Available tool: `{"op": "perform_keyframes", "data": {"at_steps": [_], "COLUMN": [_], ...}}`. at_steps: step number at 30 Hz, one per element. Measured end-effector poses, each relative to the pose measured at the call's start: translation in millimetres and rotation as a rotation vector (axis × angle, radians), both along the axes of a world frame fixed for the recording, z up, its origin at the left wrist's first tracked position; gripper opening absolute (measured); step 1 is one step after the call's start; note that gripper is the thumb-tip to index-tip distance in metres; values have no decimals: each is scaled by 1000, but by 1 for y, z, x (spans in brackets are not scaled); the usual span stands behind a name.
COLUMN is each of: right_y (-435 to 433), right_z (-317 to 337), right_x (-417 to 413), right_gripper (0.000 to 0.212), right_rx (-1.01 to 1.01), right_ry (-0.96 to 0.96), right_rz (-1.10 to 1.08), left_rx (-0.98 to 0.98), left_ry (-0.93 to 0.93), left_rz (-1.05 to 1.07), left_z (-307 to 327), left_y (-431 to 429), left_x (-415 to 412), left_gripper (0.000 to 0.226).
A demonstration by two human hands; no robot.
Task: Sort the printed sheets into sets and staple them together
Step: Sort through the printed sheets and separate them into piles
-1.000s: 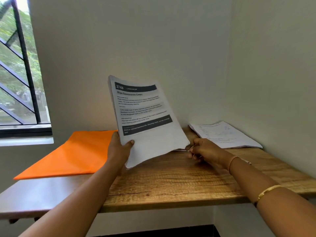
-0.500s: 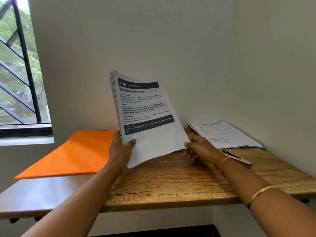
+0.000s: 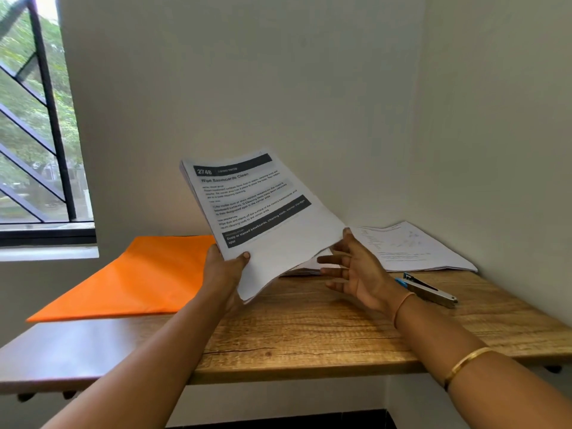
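— How far along is the work?
— Early, I think. The left hand (image 3: pixel 223 267) grips a stack of printed sheets (image 3: pixel 263 218) at its lower corner, lifted above the bench (image 3: pixel 309 335). The right hand (image 3: pixel 356 270) is spread open beside it, thumb at the paper edge, holding nothing.
— Is the stack stapled?
— I cannot tell. The stapler (image 3: pixel 430 291) lies untouched near a second pile of sheets (image 3: pixel 411 249).

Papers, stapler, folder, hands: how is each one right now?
Held sheets: lifted off the table, tilted.
Left hand: grips the held sheets' lower corner.
Right hand: open, fingers spread, beside the sheets.
Stapler: lying on the table, untouched.
Orange folder: closed, flat on the table.
Corner sheets: lying flat on the table.
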State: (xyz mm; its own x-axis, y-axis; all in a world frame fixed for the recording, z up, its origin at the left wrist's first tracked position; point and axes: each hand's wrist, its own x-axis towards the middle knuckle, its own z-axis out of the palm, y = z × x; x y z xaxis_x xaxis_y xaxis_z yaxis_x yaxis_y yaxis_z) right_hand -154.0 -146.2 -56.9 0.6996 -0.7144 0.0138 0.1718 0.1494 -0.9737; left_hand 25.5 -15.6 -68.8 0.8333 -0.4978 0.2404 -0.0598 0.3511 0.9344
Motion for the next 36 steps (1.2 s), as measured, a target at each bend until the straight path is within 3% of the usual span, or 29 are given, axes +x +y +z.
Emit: {"op": "perform_keyframes", "data": {"at_steps": [4,9,15,18,22,26,28,36], "right_y": [20,26,0,-17,-30,-32,-32,-38], "right_z": [-7,-1,20,31,39,43,43,18], "right_x": [21,37,2,-17,-30,-37,-40,-50], "right_gripper": [36,31,31,31,27,31,31,27], "right_rx": [17,-44,-272,-513,-638,-672,-666,-584], "right_ry": [14,-84,56,216,279,235,200,251], "right_rz": [135,-143,-195,-265,-306,-306,-302,-250], "left_rx": [-21,-53,-191,-179,55,370,393,477], "left_ry": [96,168,276,188,-7,-381,-496,-608], "left_rz": [-45,-147,-104,-42,-45,-155,-155,-230], "left_z": [-2,-4,12,22,29,25,22,-5], "left_y": [-11,-19,4,20,35,40,43,40], "left_x": [-14,-31,8,30,47,48,48,47], "left_gripper": [45,43,45,51,55,21,25,31]}}
